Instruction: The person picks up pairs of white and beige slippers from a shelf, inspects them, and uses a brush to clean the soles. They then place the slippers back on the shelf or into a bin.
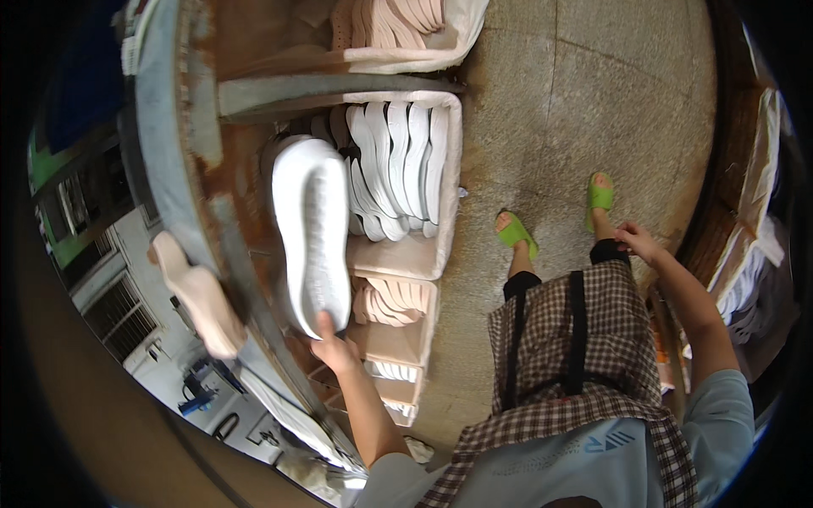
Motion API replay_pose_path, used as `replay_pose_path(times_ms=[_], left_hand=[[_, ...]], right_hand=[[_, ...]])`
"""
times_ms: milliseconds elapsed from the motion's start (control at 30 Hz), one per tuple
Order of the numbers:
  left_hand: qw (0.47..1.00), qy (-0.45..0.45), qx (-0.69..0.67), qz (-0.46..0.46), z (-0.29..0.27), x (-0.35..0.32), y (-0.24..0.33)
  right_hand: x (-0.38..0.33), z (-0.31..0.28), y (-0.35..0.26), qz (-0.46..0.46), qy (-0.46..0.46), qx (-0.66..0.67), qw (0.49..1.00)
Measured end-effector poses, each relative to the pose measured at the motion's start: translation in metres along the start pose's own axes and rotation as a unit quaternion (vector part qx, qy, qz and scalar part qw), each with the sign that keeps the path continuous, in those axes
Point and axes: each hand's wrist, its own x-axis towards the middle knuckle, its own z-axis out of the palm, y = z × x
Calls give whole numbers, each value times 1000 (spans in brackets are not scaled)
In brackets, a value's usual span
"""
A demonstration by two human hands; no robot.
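"How many hands did you count?"

"Two, the left hand (334,349) and the right hand (641,241)."

"And soles outside the bins?"

"One white sole (315,220) in the left hand, and one blurred pale pink piece (203,296), shaped like a sole, by the ledge on the left."

"What about the bins?"

"I made out five in a row. The top bin (398,61) held pink soles (394,24); the second bin (455,186) held white soles, about five standing in its rear row, with the front ones too overlapped to count. The third bin (432,317) held several pink ones, and two smaller-looking bins below showed white pieces, too small to number."

"Anything else in numbers?"

"Two green slippers (600,196), one on each foot, and one checked apron (542,339)."

"How did the white sole sit in the grip?"

"The left hand was clamped on its narrower near end, thumb over the rim, other fingers mostly hidden. The rest of it stretched away from the hand, hollow side in view, beside the second bin's white stack."

"And the right?"

"It hung near the right knee, fingers bent; I couldn't tell whether they were closed on anything."
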Motion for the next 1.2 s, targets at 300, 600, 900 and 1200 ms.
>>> replay_pose_path(times_ms=[300, 600, 900, 1200], left_hand=[[750, 75, 498, 429, 14, 377, -171], [618, -148, 727, 260, 53, 420, -202], [671, -171, 589, 417, 76, 165, -155], [469, -732, 403, 285, 161, -244, 75]], right_hand=[[172, 100, 52, -46, 54, -77, 994], [215, 160, 39, -104, 15, -69, 992], [108, 72, 18, -195, 60, -77, 976], [-98, -138, 51, -140, 225, -134, 955]])
